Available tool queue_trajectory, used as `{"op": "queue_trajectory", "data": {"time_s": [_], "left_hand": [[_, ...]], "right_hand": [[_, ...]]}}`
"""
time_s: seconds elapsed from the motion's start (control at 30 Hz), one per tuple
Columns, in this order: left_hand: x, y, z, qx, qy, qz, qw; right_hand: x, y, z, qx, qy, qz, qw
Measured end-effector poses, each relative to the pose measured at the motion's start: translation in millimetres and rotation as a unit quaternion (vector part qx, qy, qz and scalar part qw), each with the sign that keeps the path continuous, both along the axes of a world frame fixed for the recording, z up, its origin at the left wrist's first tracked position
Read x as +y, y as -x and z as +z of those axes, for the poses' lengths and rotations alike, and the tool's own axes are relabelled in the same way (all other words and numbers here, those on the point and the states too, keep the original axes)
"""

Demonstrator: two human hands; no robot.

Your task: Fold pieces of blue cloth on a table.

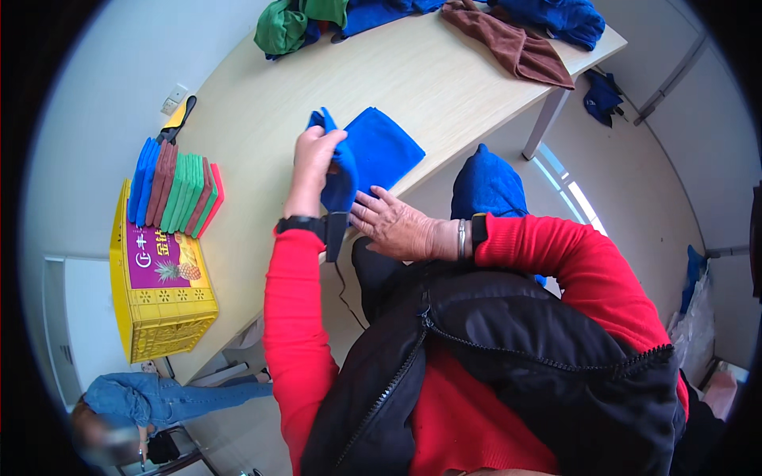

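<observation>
A blue towel [382, 149] lies partly flat as a folded square near the table's edge in front of me. My left hand [314, 159] is closed on its raised left part [341, 176], which stands up off the tabletop. Beside it, my right hand [399, 227] is spread with the palm down, its fingertips at the towel's near edge. Whether the raised and flat parts are one piece I cannot tell. Another blue cloth [486, 186] hangs by my right forearm, below the table's edge.
Several folded blue, brown, green and red towels [178, 186] stand in a row on a yellow crate [171, 321] at the left. Crumpled green [282, 30], brown [512, 46] and blue towels [567, 20] lie along the table's [262, 103] far side. A person in denim [139, 404] is at lower left.
</observation>
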State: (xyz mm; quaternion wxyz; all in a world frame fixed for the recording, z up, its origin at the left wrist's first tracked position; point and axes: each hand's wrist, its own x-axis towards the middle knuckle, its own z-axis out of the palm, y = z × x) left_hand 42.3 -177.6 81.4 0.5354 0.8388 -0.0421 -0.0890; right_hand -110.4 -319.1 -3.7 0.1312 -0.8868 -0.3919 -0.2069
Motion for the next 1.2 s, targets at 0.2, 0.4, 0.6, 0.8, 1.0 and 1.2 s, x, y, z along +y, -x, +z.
{"op": "queue_trajectory", "data": {"time_s": [0.2,0.4,0.6,0.8,1.0,1.2], "left_hand": [[-56.4,-11.3,-26.5,-0.028,-0.163,0.007,0.986],[-76.9,-23.0,-44.0,-0.093,-0.273,0.023,0.957],[-82.6,-17.3,-45.3,-0.125,-0.356,0.023,0.926],[-53.0,17.9,-13.2,-0.053,0.014,-0.005,0.999],[30.7,49.2,-45.0,-0.32,-0.272,0.046,0.906],[37.4,54.9,-80.2,-0.33,-0.308,-0.063,0.89]], "right_hand": [[-10.8,9.6,10.2,0.077,0.104,-0.017,0.992],[-14.6,11.9,8.4,0.089,0.134,-0.021,0.987],[-12.9,8.9,38.4,0.209,0.243,0.0,0.947],[-17.1,11.6,-0.2,0.065,0.087,-0.037,0.993],[-17.2,8.9,-11.5,0.023,0.017,-0.053,0.998],[-14.9,8.9,5.1,0.01,0.034,-0.048,0.998]]}}
